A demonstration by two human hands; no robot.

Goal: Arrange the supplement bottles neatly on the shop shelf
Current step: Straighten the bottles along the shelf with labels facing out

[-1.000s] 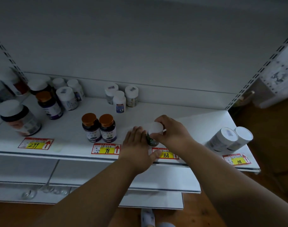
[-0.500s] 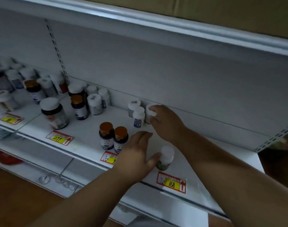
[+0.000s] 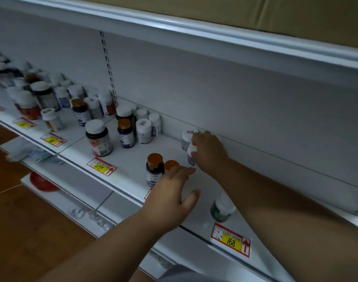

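Note:
On the white shelf (image 3: 133, 159), my right hand (image 3: 209, 151) reaches to the back wall, where its fingers curl round a small white bottle with a blue label (image 3: 191, 157). Another small white bottle (image 3: 186, 137) stands just behind, touching my fingers. My left hand (image 3: 172, 192) hovers open over the shelf, beside two orange-capped dark bottles (image 3: 154, 168), partly covering the right one (image 3: 171, 164). A green bottle with a white cap (image 3: 223, 208) stands alone near the front edge, under my right forearm.
Left of my hands stand a big white-capped jar (image 3: 98, 137), an orange-capped bottle (image 3: 125, 133) and several white bottles (image 3: 143, 131). More bottles crowd the far-left bay. Price tags 299 (image 3: 100, 166) and 168 (image 3: 231, 240) mark the front edge. Another shelf overhangs above.
My right hand let go of the green bottle, reached to the back and now grips the blue-labelled white one. My left hand drew away from the green bottle, leftward. The view swung left.

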